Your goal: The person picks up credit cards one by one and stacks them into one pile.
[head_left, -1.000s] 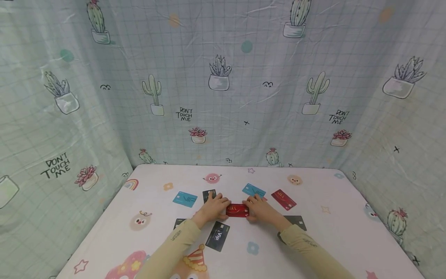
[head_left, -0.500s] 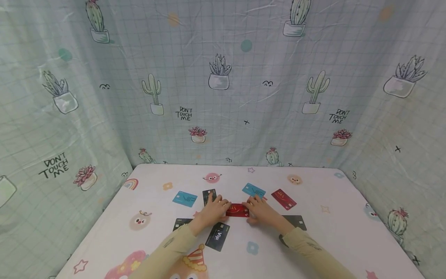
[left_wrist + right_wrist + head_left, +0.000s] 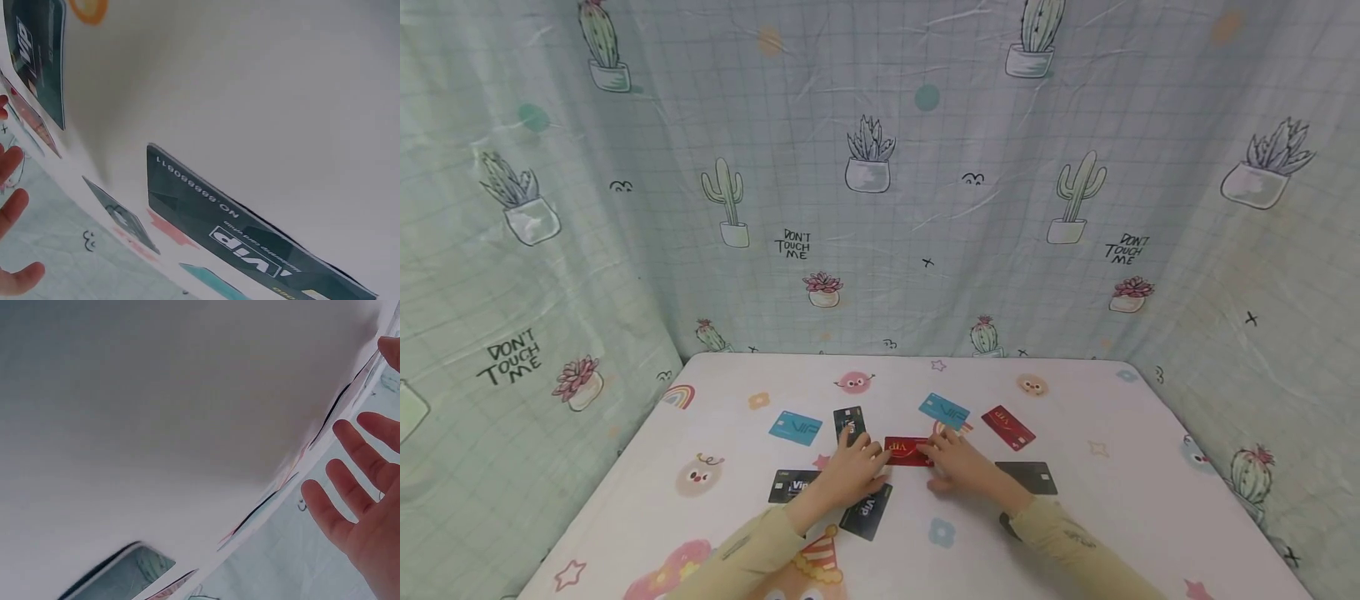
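A red VIP card [image 3: 904,451] lies flat in the middle of the table in the head view. My left hand [image 3: 844,473] is just left of it, fingers spread, over a black VIP card [image 3: 865,515]. Another black card [image 3: 848,423] lies beyond those fingers, and a third [image 3: 793,485] beside the left wrist. The fingertips of my right hand [image 3: 964,465] are over the red card's right end; whether they touch it I cannot tell. Its fingers look loosely extended in the right wrist view, holding nothing. In the left wrist view only a few fingers [image 3: 12,209] show.
Two blue cards [image 3: 796,427] and a second red card [image 3: 1008,427] lie farther back. A dark card [image 3: 1028,477] lies beside the right forearm, with another dark edge partly hidden under the sleeve. A patterned curtain [image 3: 880,250] encloses the table's back and sides.
My left hand has drawn off the red card's left end, back and to the left, uncovering that end. My right hand stays by the right end. The cards lie much as before.
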`<state>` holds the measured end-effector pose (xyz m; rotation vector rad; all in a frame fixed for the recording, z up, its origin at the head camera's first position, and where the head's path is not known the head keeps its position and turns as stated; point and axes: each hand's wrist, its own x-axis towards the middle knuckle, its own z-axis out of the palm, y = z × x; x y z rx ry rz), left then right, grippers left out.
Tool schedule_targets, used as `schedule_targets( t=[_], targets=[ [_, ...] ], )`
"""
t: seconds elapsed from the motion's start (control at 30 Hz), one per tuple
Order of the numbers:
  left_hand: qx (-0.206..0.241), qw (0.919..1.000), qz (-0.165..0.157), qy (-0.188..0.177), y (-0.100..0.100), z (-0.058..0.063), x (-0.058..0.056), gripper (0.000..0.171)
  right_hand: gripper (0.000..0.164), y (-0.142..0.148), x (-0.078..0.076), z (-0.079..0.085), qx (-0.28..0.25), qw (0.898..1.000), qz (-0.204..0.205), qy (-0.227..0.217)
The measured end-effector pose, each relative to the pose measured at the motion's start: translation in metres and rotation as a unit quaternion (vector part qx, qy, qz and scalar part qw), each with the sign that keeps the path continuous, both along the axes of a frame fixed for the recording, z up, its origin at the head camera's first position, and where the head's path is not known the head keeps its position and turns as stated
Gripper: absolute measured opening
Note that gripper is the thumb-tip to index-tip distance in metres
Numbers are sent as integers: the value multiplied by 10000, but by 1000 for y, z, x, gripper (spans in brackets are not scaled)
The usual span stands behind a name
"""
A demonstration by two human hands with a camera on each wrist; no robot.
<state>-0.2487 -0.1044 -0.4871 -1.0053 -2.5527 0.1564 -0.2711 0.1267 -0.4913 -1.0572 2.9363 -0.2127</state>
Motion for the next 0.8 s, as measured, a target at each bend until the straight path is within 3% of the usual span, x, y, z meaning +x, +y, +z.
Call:
schedule_targets(
  t=[0.3, 0.57, 0.8],
  targets=[
    [160, 9999, 34, 21, -9, -2, 23, 22, 60, -5, 11, 0, -208, 9990, 379, 75],
    [368, 9987, 85, -349, -14, -5, 42, 30, 58, -13, 17, -1, -102, 9976, 639, 253],
    [161, 9984, 242, -482, -20, -6, 53, 42, 57, -23, 18, -2, -38, 9977, 659, 166]
  ],
)
